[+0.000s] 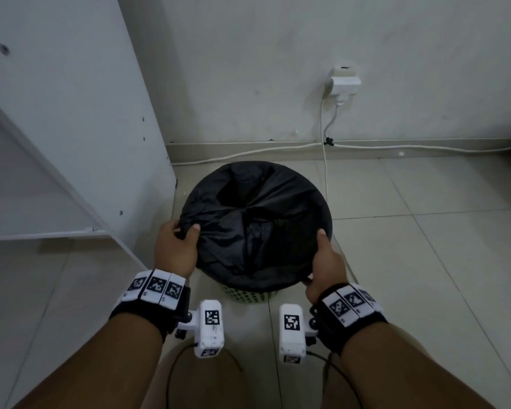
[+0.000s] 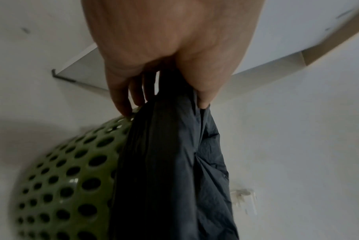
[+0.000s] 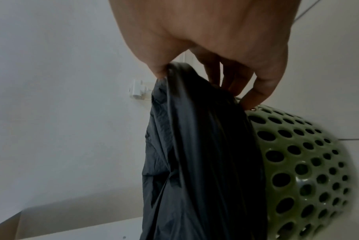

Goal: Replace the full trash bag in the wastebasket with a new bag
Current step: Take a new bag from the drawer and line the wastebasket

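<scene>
Both hands on the bag, one per side. Left hand (image 1: 176, 246) pinches a fold of the black trash bag (image 1: 255, 222) at the left rim, thumb on top, fingers (image 2: 121, 104) curled under the plastic, tips touching the basket wall. Right hand (image 1: 326, 262) grips the bag edge at the right-front rim, thumb up along the plastic, fingers (image 3: 254, 97) hooked under, w/ tips against the basket wall. Hands well apart, basket mouth between them.

Bag sits over the whole mouth of the wastebasket (image 1: 248, 296), stretched across the top w/ creases running to the centre and a darker sunken patch toward the far left. Bag edge is folded down over the rim; wrist views show it draped down the outside of the wall. Can't tell what's inside the bag.

Basket is green plastic w/ round holes all over, standing upright on the tile floor (image 1: 410, 261), close to the wall (image 1: 278, 69).

Left of basket: white cabinet panel (image 1: 71, 98), just beside it. On the wall behind and to the right: white plug adapter (image 1: 344, 82) in an outlet, w/ white cables (image 1: 325, 160) dropping to the floor and running along the baseboard, one passing just right of the basket. Both wrists wear black bands w/ white marker blocks and a small white camera unit.
</scene>
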Motion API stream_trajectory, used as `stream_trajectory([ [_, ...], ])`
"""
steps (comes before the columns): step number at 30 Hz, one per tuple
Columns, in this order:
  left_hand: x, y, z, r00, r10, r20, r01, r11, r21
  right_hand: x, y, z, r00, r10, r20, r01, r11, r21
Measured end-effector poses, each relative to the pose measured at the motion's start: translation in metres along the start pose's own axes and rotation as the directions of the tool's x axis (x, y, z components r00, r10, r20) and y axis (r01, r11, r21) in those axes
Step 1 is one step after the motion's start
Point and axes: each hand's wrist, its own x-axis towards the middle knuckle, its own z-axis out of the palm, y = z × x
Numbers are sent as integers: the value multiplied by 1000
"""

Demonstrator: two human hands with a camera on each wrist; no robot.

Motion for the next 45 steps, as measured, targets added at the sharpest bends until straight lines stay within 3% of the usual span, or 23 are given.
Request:
stream_trajectory([
  [5, -19, -13, 8, 950, -281, 133, 306, 921, -240, -1, 4, -7, 990, 98, 98, -102, 994, 41],
  [10, -47, -18, 15, 887, -398, 236, 463, 765, -448, 2, 8, -9, 990, 87, 115, -108, 976, 188],
  [17, -55, -22, 18, 843, -434, 318, 537, 635, -555, -2, 6, -4, 984, 101, 146, -135, 961, 243],
  [20, -57, -23, 22, 839, -458, 293, 535, 597, -598, -7, 8, -2, 978, 107, 180, -151, 957, 249],
  [25, -41, -19, 16, 823, -435, 365, 562, 534, -631, -8, 9, -7, 960, 135, 243, -182, 966, 183],
  [31, -19, 0, 7, 800, -422, 427, 600, 589, -541, -4, -9, -13, 939, 148, 310, -193, 974, 120],
  [34, -13, 0, 3, 818, -402, 411, 573, 635, -518, 1, -13, -15, 938, 128, 323, -173, 978, 114],
  [41, -21, -9, 11, 884, -350, 311, 468, 648, -601, -2, -9, -8, 927, 136, 351, -225, 947, 227],
  [45, -40, -14, 24, 858, -386, 339, 513, 602, -612, -13, 3, -1, 907, 179, 382, -264, 947, 185],
])
